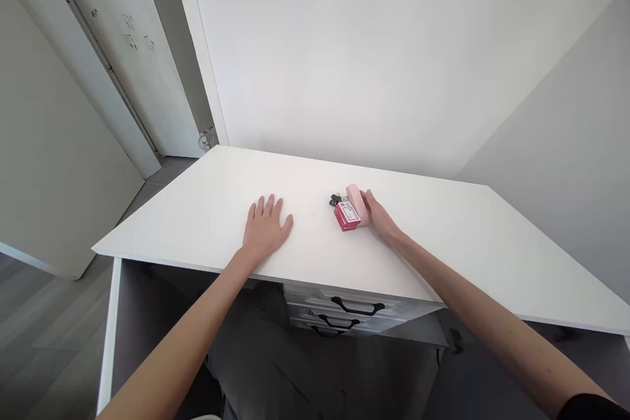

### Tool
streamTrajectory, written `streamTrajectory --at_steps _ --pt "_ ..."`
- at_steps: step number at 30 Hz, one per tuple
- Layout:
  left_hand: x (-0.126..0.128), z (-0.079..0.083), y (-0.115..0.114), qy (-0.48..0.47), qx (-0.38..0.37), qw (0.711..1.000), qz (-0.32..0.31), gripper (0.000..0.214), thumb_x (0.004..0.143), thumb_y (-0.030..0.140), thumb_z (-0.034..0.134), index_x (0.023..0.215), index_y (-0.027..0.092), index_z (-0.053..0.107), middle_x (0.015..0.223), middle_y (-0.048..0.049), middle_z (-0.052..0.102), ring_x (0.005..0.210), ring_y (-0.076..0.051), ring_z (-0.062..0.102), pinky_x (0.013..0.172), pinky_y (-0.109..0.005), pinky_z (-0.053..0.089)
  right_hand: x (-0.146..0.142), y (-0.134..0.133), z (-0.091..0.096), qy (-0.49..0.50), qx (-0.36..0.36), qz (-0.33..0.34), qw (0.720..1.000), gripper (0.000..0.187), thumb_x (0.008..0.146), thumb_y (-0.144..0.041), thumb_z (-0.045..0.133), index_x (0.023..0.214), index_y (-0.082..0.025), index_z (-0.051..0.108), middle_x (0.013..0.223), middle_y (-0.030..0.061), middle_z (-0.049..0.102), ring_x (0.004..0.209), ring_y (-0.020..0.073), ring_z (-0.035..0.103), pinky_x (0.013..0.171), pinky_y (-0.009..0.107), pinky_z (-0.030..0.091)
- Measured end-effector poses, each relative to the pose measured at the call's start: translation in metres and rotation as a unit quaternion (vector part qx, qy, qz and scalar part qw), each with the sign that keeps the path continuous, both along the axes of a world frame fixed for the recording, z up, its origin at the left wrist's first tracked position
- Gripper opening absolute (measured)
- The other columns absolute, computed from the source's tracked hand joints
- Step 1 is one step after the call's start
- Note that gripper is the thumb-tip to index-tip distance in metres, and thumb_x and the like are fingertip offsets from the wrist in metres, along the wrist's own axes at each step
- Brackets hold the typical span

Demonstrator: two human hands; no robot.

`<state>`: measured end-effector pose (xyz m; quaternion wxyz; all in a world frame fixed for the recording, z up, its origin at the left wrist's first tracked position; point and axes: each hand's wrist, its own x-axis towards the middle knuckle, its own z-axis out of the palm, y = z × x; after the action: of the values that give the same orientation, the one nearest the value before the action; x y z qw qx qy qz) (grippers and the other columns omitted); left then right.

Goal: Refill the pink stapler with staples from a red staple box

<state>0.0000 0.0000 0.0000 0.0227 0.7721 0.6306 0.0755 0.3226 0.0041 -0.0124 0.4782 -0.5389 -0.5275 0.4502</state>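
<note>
Already the pink case (357, 204), red boxes (348, 213) and black object (335, 199) sit grouped on the bench (275, 174); handling looks unfinished, with the right hand (378, 215) against the case (grip unclear) and the left hand (264, 230) spread flat, well apart.

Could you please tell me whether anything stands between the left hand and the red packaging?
Nothing visible does: only white desktop, with a faint mark, lies between the left hand and the red packaging. The pink object is on the packaging's other side, by the right hand.
</note>
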Motion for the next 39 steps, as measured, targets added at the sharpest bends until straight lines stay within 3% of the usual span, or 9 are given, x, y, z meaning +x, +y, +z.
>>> streamTrajectory --at_steps 2,6,12,19,25,28,30,35,39 --pt "0.000 -0.002 0.000 -0.003 0.007 1.000 -0.003 0.074 0.108 0.053 0.023 0.169 0.013 0.034 0.179 -0.0111 0.021 0.168 -0.034 0.013 0.136 -0.053 0.012 0.003 0.011 -0.004 0.008 0.029 -0.027 0.999 0.079 0.098 -0.085 0.037 0.143 -0.028 0.068 0.159 0.0053 0.061 0.152 0.0283 0.052 0.132 0.045 0.033" --pt "0.000 -0.003 0.000 -0.011 0.019 1.000 -0.006 0.073 0.108 0.053 0.026 0.168 0.013 0.037 0.178 -0.0120 0.024 0.167 -0.035 0.016 0.136 -0.054 0.014 0.013 0.033 -0.010 0.011 0.044 -0.041 0.998 0.077 0.098 -0.085 0.039 0.133 -0.025 0.073 0.152 0.0096 0.067 0.146 0.0301 0.059 0.131 0.049 0.034" --pt "0.007 -0.002 -0.001 0.008 0.030 1.000 0.002 0.070 0.108 0.047 0.028 0.166 0.010 0.039 0.177 -0.0146 0.028 0.166 -0.038 0.020 0.135 -0.057 0.018 0.015 0.050 -0.004 0.012 0.041 -0.013 0.999 0.072 0.098 -0.084 0.042 0.118 -0.026 0.079 0.142 0.0082 0.074 0.141 0.0326 0.062 0.129 0.052 0.037" --pt "0.028 -0.004 0.009 -0.009 0.045 0.999 -0.007 0.068 0.107 0.047 0.035 0.160 0.005 0.045 0.174 -0.0216 0.034 0.164 -0.044 0.021 0.133 -0.061 0.021 0.010 0.051 0.005 0.000 0.031 0.040 0.999 0.071 0.097 -0.084 0.042 0.124 -0.030 0.078 0.141 0.0051 0.074 0.139 0.0330 0.062 0.127 0.053 0.039" --pt "0.066 0.005 0.038 -0.094 0.042 0.986 -0.129 0.067 0.106 0.038 0.038 0.169 0.017 0.031 0.179 -0.0088 0.026 0.164 -0.036 0.027 0.133 -0.055 0.028 0.009 0.051 0.006 -0.009 0.034 0.037 0.999 0.069 0.100 -0.082 0.040 0.127 -0.030 0.076 0.142 0.0047 0.074 0.139 0.0310 0.062 0.126 0.050 0.039" --pt "0.076 0.008 0.050 -0.111 0.050 0.965 -0.234 0.062 0.103 0.026 0.037 0.166 0.025 0.040 0.174 -0.0016 0.038 0.161 -0.031 0.033 0.131 -0.052 0.033 0.008 0.053 0.005 -0.010 0.031 0.023 0.999 0.069 0.100 -0.082 0.039 0.126 -0.031 0.076 0.141 0.0047 0.074 0.140 0.0304 0.061 0.127 0.050 0.038" --pt "0.078 0.008 0.055 -0.105 0.051 0.957 -0.266 0.061 0.102 0.022 0.036 0.162 0.026 0.047 0.169 0.0002 0.048 0.159 -0.031 0.036 0.130 -0.053 0.032 0.008 0.053 0.006 -0.010 0.029 0.018 0.999 0.070 0.100 -0.083 0.037 0.127 -0.032 0.076 0.141 0.0046 0.074 0.141 0.0304 0.060 0.128 0.051 0.037" --pt "0.069 0.009 0.067 -0.100 0.090 0.971 -0.197 0.056 0.101 0.030 0.041 0.153 0.025 0.059 0.160 -0.0017 0.059 0.158 -0.033 0.037 0.131 -0.057 0.028 0.006 0.051 0.009 -0.020 0.021 0.011 1.000 0.069 0.101 -0.081 0.036 0.128 -0.031 0.075 0.141 0.0045 0.074 0.141 0.0295 0.060 0.127 0.050 0.038" --pt "0.045 0.011 0.085 -0.092 0.107 0.982 -0.124 0.057 0.099 0.035 0.041 0.151 0.021 0.060 0.159 -0.0049 0.060 0.159 -0.034 0.037 0.130 -0.055 0.029 0.006 0.049 0.011 -0.025 0.018 0.011 0.999 0.069 0.102 -0.081 0.035 0.128 -0.031 0.074 0.143 0.0042 0.072 0.141 0.0287 0.060 0.126 0.049 0.039"
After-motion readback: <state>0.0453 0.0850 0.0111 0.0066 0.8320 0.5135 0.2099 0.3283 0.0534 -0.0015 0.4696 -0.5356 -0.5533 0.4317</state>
